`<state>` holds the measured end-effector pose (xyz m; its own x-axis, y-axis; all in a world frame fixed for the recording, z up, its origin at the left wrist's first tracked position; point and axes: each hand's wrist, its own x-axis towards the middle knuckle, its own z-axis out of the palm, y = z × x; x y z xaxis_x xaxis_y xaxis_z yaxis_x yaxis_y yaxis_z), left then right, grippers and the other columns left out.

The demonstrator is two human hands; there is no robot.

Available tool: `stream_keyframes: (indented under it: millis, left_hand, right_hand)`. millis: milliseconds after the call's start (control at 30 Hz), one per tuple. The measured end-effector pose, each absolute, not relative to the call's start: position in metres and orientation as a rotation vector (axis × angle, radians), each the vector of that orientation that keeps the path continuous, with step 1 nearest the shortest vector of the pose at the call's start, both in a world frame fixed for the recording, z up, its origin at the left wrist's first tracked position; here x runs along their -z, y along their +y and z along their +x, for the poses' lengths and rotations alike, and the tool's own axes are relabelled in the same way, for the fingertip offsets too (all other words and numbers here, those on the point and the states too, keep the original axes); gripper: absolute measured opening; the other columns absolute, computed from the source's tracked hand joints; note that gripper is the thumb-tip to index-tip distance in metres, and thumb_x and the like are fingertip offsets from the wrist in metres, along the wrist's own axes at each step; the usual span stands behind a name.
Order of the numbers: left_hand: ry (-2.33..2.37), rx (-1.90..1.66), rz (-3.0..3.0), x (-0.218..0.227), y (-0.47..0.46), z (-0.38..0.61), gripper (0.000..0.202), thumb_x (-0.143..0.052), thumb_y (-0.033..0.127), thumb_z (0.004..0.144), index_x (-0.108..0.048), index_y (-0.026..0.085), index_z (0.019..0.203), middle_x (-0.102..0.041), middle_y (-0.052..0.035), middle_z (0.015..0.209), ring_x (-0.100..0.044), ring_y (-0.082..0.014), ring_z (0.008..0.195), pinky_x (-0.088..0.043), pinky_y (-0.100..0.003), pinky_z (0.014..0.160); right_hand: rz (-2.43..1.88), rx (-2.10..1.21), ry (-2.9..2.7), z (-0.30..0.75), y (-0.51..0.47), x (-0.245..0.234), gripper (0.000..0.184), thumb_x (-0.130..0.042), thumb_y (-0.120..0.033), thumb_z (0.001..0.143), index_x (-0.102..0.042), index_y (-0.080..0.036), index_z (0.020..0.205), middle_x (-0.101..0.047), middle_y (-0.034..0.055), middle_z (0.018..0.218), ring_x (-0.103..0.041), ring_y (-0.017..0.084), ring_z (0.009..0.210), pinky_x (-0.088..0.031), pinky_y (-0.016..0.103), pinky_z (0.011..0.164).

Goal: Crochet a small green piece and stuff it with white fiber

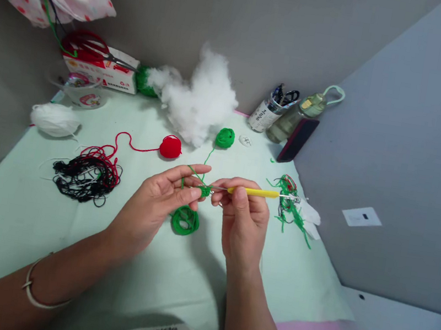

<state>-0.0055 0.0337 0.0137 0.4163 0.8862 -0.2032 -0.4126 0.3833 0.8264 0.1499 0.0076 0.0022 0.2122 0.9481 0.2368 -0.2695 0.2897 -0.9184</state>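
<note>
My left hand point(161, 194) pinches a small green crochet piece point(205, 191) between thumb and fingers. Green yarn runs over its raised index finger. In my right hand point(247, 214) is a crochet hook point(256, 192) with a yellow handle, its metal shaft pointing left to the green piece. Whether the hook tip is inside a stitch is too small to tell. From the work, a green strand leads up to a small green yarn ball point(225, 138). Just below my fingers lies a loose green yarn coil point(185, 221).
A red yarn ball point(170, 147), a tangle of black yarn point(85, 176) and a white yarn ball point(55, 120) lie left. White stuffing point(204, 95) is piled at the back. On the right stand a pen cup point(265, 114), a bottle point(295, 118) and a phone point(298, 141), near yarn scraps point(292, 201).
</note>
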Motion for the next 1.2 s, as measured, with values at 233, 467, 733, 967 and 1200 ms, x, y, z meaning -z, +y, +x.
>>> stream_keyframes:
  millis: [233,467,733,967,1200]
  left_hand:
    - [0.757,-0.907,0.798,-0.016,0.034,-0.009,0.034,-0.079,0.022,0.085,-0.078,0.026,0.118,-0.063,0.0011,0.09,-0.057,-0.0086,0.072,-0.046,-0.023,0.07]
    - [0.865,-1.005,0.911,-0.007,0.033,-0.006,0.034,-0.079,0.021,0.085,-0.078,0.03,0.118,-0.059,0.0041,0.085,-0.055,-0.0073,0.075,-0.046,-0.018,0.07]
    - [0.729,-0.878,0.591,-0.01,0.034,-0.003,0.045,-0.08,0.024,0.085,-0.073,0.019,0.128,-0.048,0.0083,0.061,-0.039,-0.0053,0.054,-0.044,-0.017,0.061]
    - [0.67,-0.873,0.652,-0.018,0.039,-0.009,0.041,-0.081,0.022,0.084,-0.076,0.02,0.125,-0.051,0.0089,0.06,-0.032,-0.0047,0.053,-0.049,-0.021,0.077]
    - [0.741,-0.936,0.653,-0.014,0.033,-0.003,0.041,-0.083,0.021,0.081,-0.077,0.022,0.122,-0.057,0.0056,0.07,-0.037,-0.0052,0.056,-0.032,-0.018,0.053]
  right_hand:
    - [-0.874,-0.996,-1.05,0.154,0.006,-0.007,0.019,-0.057,-0.031,0.104,-0.072,-0.024,0.095,-0.076,0.0004,0.09,-0.069,0.011,0.073,-0.058,0.027,0.071]
    - [-1.055,-0.403,-1.559,0.152,-0.004,-0.004,0.023,-0.05,-0.014,0.103,-0.07,-0.024,0.11,-0.075,0.0049,0.098,-0.071,0.017,0.087,-0.06,0.034,0.076]
    - [-1.101,0.049,-1.754,0.146,0.0,0.008,0.029,-0.059,-0.01,0.097,-0.072,-0.028,0.116,-0.073,0.0064,0.104,-0.07,0.019,0.091,-0.06,0.033,0.074]
    - [-1.006,-0.698,-1.228,0.147,0.004,-0.007,0.018,-0.059,-0.029,0.101,-0.077,-0.025,0.097,-0.073,0.0038,0.09,-0.066,0.016,0.071,-0.057,0.033,0.064]
    - [-1.087,-0.24,-1.611,0.143,-0.002,0.006,0.038,-0.063,-0.011,0.096,-0.074,-0.035,0.122,-0.076,0.0057,0.11,-0.072,0.022,0.098,-0.06,0.039,0.081]
